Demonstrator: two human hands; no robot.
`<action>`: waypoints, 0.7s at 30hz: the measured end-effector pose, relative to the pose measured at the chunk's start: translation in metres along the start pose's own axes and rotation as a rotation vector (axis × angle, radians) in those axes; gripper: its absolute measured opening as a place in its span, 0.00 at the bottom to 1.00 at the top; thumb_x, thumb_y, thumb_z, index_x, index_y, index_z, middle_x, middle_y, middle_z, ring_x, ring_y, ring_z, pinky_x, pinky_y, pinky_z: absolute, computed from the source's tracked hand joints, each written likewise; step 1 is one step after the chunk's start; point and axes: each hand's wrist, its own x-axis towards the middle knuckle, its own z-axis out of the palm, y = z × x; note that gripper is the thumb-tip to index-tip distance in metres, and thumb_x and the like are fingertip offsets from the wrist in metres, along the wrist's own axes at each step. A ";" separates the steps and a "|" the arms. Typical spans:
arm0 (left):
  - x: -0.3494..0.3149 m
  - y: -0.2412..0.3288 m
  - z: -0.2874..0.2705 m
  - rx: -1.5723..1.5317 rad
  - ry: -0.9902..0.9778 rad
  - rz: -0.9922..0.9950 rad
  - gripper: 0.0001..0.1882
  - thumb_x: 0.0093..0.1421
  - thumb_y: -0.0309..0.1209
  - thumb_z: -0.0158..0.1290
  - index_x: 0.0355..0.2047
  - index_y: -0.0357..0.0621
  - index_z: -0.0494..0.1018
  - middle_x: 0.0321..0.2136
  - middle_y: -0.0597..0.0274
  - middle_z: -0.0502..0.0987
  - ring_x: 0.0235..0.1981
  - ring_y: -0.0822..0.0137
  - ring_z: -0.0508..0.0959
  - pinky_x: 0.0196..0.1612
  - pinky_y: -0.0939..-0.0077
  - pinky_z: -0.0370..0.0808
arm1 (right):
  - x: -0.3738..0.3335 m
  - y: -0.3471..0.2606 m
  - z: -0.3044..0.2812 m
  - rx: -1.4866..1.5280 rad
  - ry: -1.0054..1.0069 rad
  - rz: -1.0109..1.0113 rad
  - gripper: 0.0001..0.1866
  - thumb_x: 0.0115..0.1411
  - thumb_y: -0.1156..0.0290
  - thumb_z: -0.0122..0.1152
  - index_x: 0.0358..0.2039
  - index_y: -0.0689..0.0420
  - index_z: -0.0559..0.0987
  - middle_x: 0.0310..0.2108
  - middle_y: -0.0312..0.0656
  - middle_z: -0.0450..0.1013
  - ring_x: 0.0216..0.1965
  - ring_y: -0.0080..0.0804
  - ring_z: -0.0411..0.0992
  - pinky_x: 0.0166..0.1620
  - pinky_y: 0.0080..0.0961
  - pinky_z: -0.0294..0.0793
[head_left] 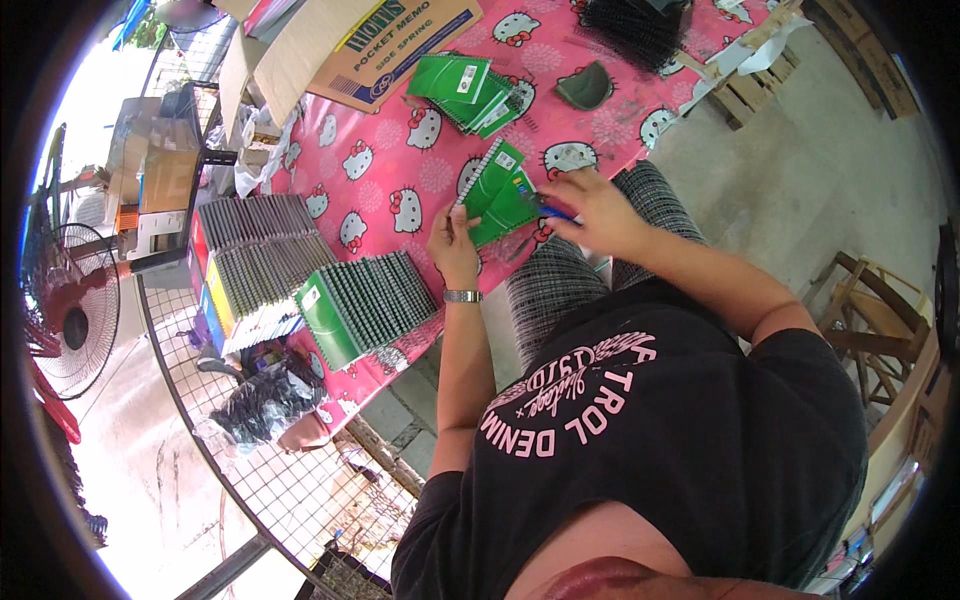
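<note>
My left hand (455,245) is closed, pinching the lower left end of a green pocket notebook (490,180) with a pale spiral along its edge. Another green cover (508,215) lies against it, angled to the right; whether the two are joined I cannot tell. In my right hand (603,218) is a small tool with a blue handle (560,214), its tip close to the green cover. The fingers partly hide the tool, so its exact kind is unclear. Near my left forearm stands a long row of green spiral notebooks (372,302).
More spiral notebooks (265,250) are stacked at the left. Beyond my hands lie fanned green notebooks (470,95), a cardboard box (400,45), a dark green rounded piece (585,88) and black wire coils (635,28), on a pink patterned tablecloth (375,130). A fan (78,320) stands far left.
</note>
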 end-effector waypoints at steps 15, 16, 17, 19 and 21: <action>-0.002 -0.013 0.008 -0.018 0.106 0.162 0.09 0.63 0.19 0.49 0.43 0.36 0.74 0.32 0.63 0.77 0.32 0.77 0.75 0.38 0.82 0.73 | 0.055 -0.043 0.041 0.089 -0.208 0.030 0.22 0.54 0.58 0.63 0.48 0.55 0.77 0.43 0.41 0.73 0.46 0.38 0.70 0.48 0.36 0.68; -0.005 -0.011 0.008 0.047 0.123 0.185 0.09 0.63 0.18 0.49 0.43 0.36 0.74 0.33 0.63 0.77 0.32 0.77 0.75 0.38 0.81 0.73 | 0.060 -0.040 0.044 0.346 -0.349 0.200 0.22 0.56 0.58 0.63 0.49 0.55 0.77 0.42 0.41 0.74 0.44 0.37 0.71 0.47 0.35 0.69; -0.007 -0.009 0.009 0.111 0.139 0.209 0.09 0.63 0.18 0.49 0.43 0.36 0.74 0.33 0.63 0.77 0.32 0.76 0.75 0.38 0.81 0.73 | 0.061 -0.037 0.046 0.605 -0.486 0.370 0.22 0.57 0.58 0.62 0.49 0.56 0.76 0.40 0.41 0.75 0.43 0.36 0.73 0.46 0.34 0.71; -0.007 -0.004 0.008 0.012 0.134 0.186 0.09 0.63 0.19 0.49 0.43 0.35 0.74 0.34 0.63 0.77 0.33 0.75 0.75 0.38 0.81 0.73 | 0.055 -0.037 0.048 0.872 -0.424 0.461 0.20 0.58 0.58 0.60 0.45 0.58 0.78 0.43 0.48 0.75 0.42 0.43 0.74 0.44 0.35 0.72; -0.005 0.002 0.005 0.018 0.120 0.156 0.06 0.63 0.21 0.51 0.40 0.36 0.73 0.33 0.61 0.76 0.33 0.74 0.76 0.37 0.78 0.75 | 0.050 -0.032 0.044 0.846 -0.299 0.378 0.19 0.58 0.57 0.60 0.43 0.58 0.78 0.44 0.52 0.75 0.42 0.47 0.75 0.45 0.36 0.73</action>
